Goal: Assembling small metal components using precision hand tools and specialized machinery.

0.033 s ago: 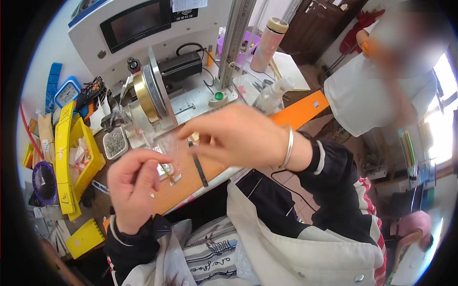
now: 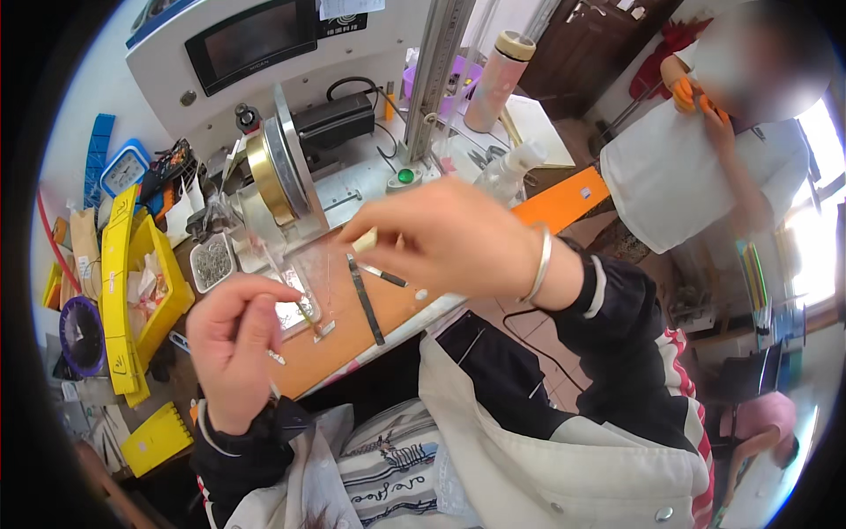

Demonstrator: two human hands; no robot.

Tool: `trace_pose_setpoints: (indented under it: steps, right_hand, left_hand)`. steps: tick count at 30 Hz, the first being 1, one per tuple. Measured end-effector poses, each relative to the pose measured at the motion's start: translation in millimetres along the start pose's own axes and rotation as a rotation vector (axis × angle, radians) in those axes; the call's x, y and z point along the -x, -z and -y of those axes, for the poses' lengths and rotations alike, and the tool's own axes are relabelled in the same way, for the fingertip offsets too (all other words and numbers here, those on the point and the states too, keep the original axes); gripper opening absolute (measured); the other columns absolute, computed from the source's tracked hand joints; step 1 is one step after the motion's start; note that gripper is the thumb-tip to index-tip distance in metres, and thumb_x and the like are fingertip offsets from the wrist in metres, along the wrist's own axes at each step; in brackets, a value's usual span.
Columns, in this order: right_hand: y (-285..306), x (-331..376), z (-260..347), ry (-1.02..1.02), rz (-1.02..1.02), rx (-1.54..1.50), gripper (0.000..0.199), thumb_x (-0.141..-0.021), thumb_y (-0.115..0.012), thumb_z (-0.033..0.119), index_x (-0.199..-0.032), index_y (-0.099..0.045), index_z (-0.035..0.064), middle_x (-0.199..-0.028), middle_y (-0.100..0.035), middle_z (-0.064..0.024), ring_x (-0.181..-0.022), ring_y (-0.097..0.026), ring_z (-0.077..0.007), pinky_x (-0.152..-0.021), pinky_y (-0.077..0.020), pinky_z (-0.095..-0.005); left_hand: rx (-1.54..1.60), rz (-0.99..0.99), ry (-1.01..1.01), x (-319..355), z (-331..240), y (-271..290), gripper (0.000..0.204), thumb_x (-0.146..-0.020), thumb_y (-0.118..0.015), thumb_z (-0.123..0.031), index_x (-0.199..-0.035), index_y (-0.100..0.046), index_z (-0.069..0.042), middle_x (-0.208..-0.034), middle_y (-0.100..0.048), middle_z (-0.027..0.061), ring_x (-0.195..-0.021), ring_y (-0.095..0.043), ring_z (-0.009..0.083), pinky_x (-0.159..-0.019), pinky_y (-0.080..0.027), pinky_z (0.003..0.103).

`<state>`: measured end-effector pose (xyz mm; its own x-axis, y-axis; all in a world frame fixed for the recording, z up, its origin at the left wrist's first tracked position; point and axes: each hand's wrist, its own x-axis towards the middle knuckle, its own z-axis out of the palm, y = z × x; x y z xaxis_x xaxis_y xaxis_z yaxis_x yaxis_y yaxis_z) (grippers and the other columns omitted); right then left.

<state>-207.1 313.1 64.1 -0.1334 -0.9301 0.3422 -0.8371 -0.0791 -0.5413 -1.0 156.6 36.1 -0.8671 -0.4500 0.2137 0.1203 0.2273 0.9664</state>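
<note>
My left hand (image 2: 233, 339) is closed in a pinch over the brown worktop (image 2: 344, 346); whatever lies between its thumb and forefinger is too small to make out. Just beyond those fingertips lies a small silvery-white packet (image 2: 293, 310), with a thin olive strip (image 2: 308, 316) beside it. My right hand (image 2: 441, 240), wearing a bangle, hovers over the worktop with bent, slightly blurred fingers. A small pale yellow piece (image 2: 365, 238) shows at its fingers. Below that hand lie a dark flat strip (image 2: 365, 304) and a black pen-like stick (image 2: 386, 276).
Ahead stands a machine with a brass-coloured wheel (image 2: 270, 179) and a screen (image 2: 251, 44). A white tray of small metal parts (image 2: 211, 264) and a yellow bin (image 2: 167, 300) are at left. A bottle (image 2: 500, 81) stands at the back; a co-worker (image 2: 652, 176) is at right.
My right hand has shifted slightly, showing more of the pen-like stick and the pale piece. My left hand has moved slightly left. The co-worker's orange-covered fingers have come together.
</note>
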Motion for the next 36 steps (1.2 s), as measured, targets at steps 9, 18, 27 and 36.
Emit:
trace_pose_setpoints:
  steps: [9,18,27,36]
  right_hand:
    - [41,34,-12,-0.3,-0.294,-0.2,0.011,-0.091,-0.066,0.005,-0.098,-0.071,-0.0017,-0.072,-0.065,-0.0041,-0.061,-0.058,-0.0071,-0.058,-0.047,-0.0225]
    - [50,63,-24,-0.379,-0.58,-0.114,0.013,-0.09,-0.066,0.001,-0.101,-0.072,-0.0013,-0.079,-0.069,-0.0033,-0.066,-0.062,-0.0068,-0.063,-0.0489,-0.0212]
    - [66,100,-14,-0.287,-1.028,0.233,0.012,-0.086,-0.07,-0.001,-0.098,-0.073,-0.0005,-0.083,-0.071,-0.007,-0.07,-0.066,-0.0095,-0.066,-0.0502,-0.0217]
    - [68,138,-11,-0.264,-1.141,0.561,0.015,-0.084,-0.07,-0.003,-0.098,-0.073,0.0002,-0.08,-0.071,-0.0091,-0.069,-0.067,-0.0147,-0.065,-0.0505,-0.0238]
  left_hand:
    - [0.139,-0.17,-0.189,12,2,30,0.019,-0.105,-0.047,-0.016,-0.099,-0.058,-0.002,-0.06,-0.035,-0.0057,-0.053,-0.029,0.0033,-0.049,-0.021,0.023]
    - [0.237,-0.23,-0.157,12,6,38,0.02,-0.106,-0.045,-0.016,-0.098,-0.057,-0.002,-0.061,-0.033,-0.0062,-0.052,-0.028,0.0028,-0.048,-0.019,0.022]
    - [0.319,-0.16,-0.126,-4,24,23,0.019,-0.105,-0.047,-0.014,-0.096,-0.058,-0.001,-0.06,-0.034,-0.0058,-0.051,-0.028,0.0027,-0.049,-0.02,0.022]
    - [-0.504,0.417,-0.145,-7,24,26,0.043,-0.084,-0.063,-0.001,-0.126,-0.059,0.002,-0.088,-0.068,0.0076,-0.082,-0.063,0.017,-0.073,-0.048,0.029]
